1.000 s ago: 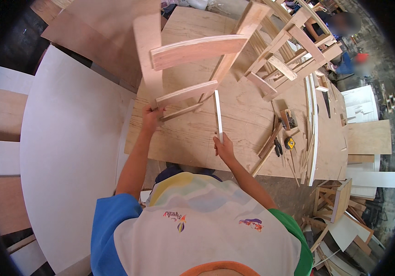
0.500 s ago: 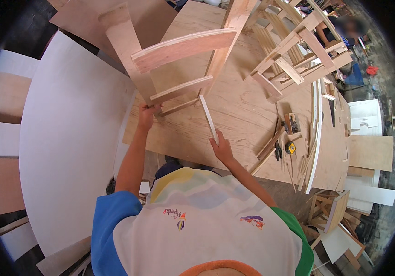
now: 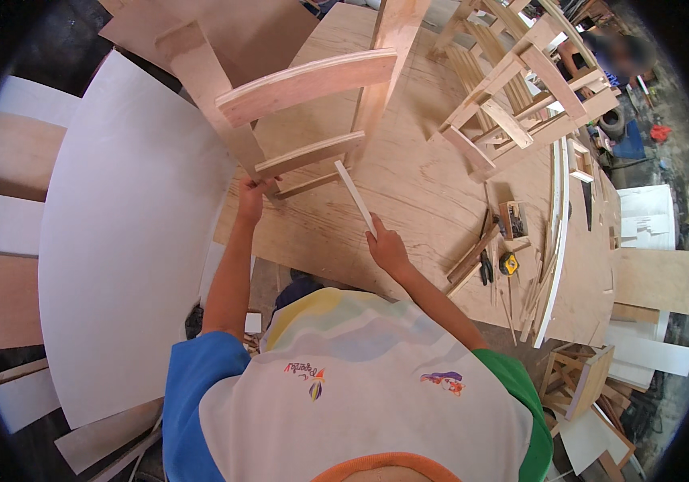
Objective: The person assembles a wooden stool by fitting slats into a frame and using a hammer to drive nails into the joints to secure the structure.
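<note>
The top edge cuts off the right upright point(image 3: 372, 108) of your wooden ladder-back frame point(image 3: 307, 87); the lower edge crops your shirt point(image 3: 377, 386). The person point(image 3: 625, 53) upper right is blurred; the small box point(image 3: 523, 218)'s contents point(image 3: 513, 218) are too tiny to identify.

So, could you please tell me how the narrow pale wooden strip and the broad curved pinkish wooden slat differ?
The narrow pale wooden strip looks straight and slender; the broad curved pinkish wooden slat is bowed and wider. The strip is gripped by the right hand, while the slat sits across a tan ladder-like wooden frame. Both appear to be wood.
</note>
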### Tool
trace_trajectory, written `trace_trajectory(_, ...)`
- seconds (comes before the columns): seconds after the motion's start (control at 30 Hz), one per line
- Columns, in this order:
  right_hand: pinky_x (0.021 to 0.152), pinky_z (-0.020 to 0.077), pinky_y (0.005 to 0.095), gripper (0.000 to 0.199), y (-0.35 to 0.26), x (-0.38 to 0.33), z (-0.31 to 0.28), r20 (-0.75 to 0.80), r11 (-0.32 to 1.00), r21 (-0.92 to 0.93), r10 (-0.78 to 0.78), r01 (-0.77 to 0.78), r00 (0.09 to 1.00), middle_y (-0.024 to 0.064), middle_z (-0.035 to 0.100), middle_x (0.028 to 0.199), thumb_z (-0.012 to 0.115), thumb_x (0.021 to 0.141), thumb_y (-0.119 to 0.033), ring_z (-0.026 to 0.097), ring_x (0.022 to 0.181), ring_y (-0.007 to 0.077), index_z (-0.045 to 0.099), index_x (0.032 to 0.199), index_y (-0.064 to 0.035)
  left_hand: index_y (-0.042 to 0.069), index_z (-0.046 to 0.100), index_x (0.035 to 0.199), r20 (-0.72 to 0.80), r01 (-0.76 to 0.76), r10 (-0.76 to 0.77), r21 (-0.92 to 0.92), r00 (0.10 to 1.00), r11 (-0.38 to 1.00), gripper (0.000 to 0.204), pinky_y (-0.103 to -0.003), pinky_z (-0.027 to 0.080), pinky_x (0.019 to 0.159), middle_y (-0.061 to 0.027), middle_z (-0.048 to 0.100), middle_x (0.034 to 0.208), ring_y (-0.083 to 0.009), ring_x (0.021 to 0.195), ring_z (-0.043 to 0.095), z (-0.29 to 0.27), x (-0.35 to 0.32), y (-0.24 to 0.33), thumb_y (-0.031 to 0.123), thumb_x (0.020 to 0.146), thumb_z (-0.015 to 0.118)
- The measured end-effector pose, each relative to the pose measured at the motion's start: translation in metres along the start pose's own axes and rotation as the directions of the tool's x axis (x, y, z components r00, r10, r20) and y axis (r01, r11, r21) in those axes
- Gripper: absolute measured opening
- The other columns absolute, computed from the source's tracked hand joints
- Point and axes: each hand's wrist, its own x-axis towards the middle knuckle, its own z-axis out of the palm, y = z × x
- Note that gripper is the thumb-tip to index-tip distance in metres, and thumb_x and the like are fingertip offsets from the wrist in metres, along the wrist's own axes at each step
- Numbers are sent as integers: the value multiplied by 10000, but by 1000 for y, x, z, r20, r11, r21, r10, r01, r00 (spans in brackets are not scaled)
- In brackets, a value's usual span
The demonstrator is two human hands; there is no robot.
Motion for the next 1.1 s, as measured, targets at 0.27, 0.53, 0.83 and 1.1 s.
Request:
trace_trajectory(0.27,594,474,541,520,-4,1,-2,26,999,-29,14,-14,1000,265,590,664,507,893,-229,595,635,448,350,1365,-78,29,662,895,-78,-31,30,-4,997,1000,113,-284,409,832,-27,662,877,-124,856,587,8,-4,0,122,865,607)
trace_trajectory(0.53,577,459,553,647,-7,-3,12,64,1000,26,11,-13,998,252,585,631,499,881,-166,579,596,446,180,1436,-71,31,650,872,-84,-10,7,-32,996,999,97,-286,411,831,-24,648,850,-130,847,584,8,-7,-3,114,861,601)
trace_trajectory(0.83,580,470,527,732,-20,-7,3,124,999,-43,-11,16,992,242,604,695,473,869,-123,594,611,415,56,1468,-66,48,630,856,-101,-3,2,-9,995,1000,90,-287,401,830,-12,623,848,-130,854,565,16,-9,10,122,872,581)
trace_trajectory(1.1,626,456,549,757,-8,-1,5,64,996,-11,-86,86,994,266,590,682,506,867,-111,580,637,447,61,1478,-158,47,628,861,-40,-7,8,12,999,1000,105,-274,398,822,-7,623,847,-120,857,560,8,3,-1,139,885,583)
